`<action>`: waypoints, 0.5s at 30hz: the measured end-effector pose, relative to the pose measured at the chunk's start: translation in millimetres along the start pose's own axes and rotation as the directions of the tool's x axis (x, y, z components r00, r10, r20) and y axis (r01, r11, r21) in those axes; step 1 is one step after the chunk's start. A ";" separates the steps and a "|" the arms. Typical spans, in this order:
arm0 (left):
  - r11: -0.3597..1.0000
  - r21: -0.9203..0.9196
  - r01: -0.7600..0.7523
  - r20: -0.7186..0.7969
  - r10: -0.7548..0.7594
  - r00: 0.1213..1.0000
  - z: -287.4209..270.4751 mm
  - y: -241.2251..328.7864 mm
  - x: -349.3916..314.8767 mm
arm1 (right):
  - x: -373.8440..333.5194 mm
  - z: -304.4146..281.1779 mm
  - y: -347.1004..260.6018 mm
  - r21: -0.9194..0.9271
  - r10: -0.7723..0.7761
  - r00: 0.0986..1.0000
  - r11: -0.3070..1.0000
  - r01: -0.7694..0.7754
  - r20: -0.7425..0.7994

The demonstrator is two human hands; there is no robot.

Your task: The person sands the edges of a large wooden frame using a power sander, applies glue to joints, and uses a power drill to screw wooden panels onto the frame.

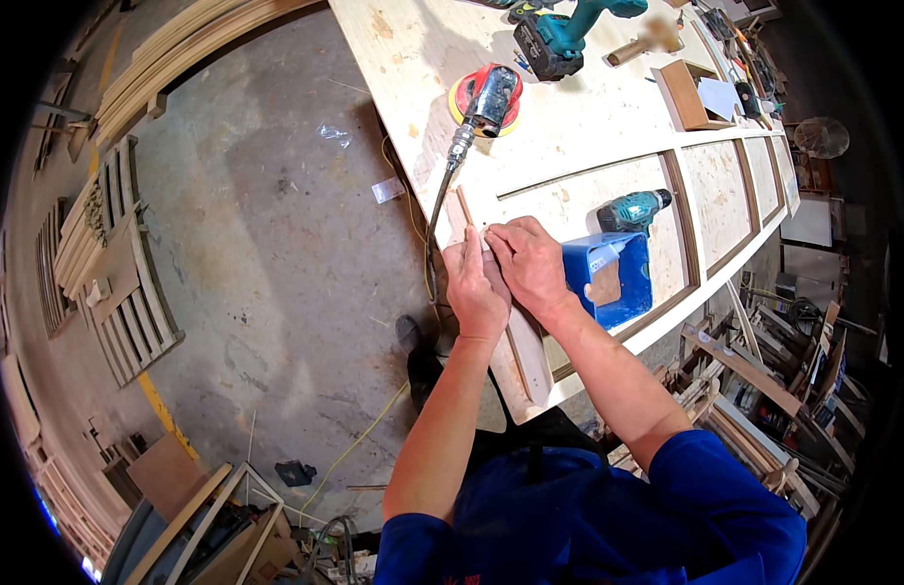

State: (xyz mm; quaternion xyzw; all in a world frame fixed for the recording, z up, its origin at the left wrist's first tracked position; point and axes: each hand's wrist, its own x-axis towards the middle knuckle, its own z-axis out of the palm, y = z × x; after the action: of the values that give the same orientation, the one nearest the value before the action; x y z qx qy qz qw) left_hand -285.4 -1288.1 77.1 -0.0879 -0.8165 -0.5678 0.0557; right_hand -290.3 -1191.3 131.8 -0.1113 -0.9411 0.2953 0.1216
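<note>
Wooden rail (531, 359), centre of frame: pale, long, straight-edged, marked lengthwise by a darker brown strip. Left grip (478, 294) laid on it, right grip (532, 265) set beside, fingertips bunched narrow; whether anything is pinched by either cannot be told. Open blue plastic box (627, 310) placed right of centre. Pale wooden surface (578, 141), upper right, mottled with brown patches.

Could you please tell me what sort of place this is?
Probably a woodworking shop: a round sander with a red-and-yellow base and a teal cordless drill rest on a pale wooden panel, and long pale timber strips are stacked nearby.
</note>
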 end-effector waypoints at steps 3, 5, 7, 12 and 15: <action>1.000 0.006 -0.008 -0.001 0.008 1.000 -0.4 0.4 0.7 | 0.0 -0.5 -0.2 0.006 0.006 1.000 1.000 -0.006 0.003; 1.000 0.002 -0.005 -0.002 0.005 1.000 -0.6 0.9 1.0 | 0.0 -0.8 -0.3 0.006 0.016 1.000 1.000 -0.016 0.010; 1.000 0.003 -0.001 0.000 0.001 1.000 -0.8 1.2 0.9 | -0.2 -0.6 -0.6 0.006 0.015 1.000 1.000 -0.015 0.006; 1.000 0.003 -0.008 -0.004 0.008 1.000 -0.4 0.2 -0.2 | -0.9 0.1 -1.7 -0.006 -0.001 1.000 1.000 0.001 -0.007; 1.000 0.004 -0.005 -0.006 0.005 1.000 0.4 -1.5 -0.5 | -1.3 -0.3 -2.4 -0.025 -0.009 1.000 1.000 0.009 -0.001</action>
State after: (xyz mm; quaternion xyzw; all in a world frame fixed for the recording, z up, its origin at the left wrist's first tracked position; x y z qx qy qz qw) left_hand -285.2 -1288.2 75.4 -0.0882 -0.8172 -0.5664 0.0598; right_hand -289.3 -1193.4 133.2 -0.1089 -0.9450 0.2832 0.1221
